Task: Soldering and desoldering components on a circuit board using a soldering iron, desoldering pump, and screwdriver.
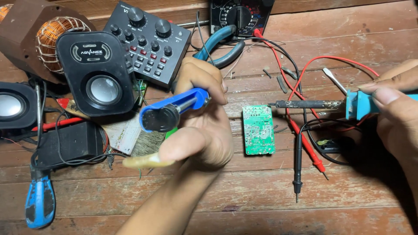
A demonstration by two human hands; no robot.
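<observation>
The right hand (398,102) is running off the frame's edge, hiding most of the soldering iron's (313,104) blue handle it is pinching closed; the dark tip is hovering just above the green circuit board (258,129) lying on the bench (244,196). The left hand (202,126) is curling shut around a blue desoldering pump (172,111), thumb extended, its far end concealed.

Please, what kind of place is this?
Probably a home electronics repair bench. On the worn wooden plank table lie a green circuit board and a black multimeter with probes; the right hand holds a blue-handled soldering iron, the left hand a blue desoldering pump.
</observation>
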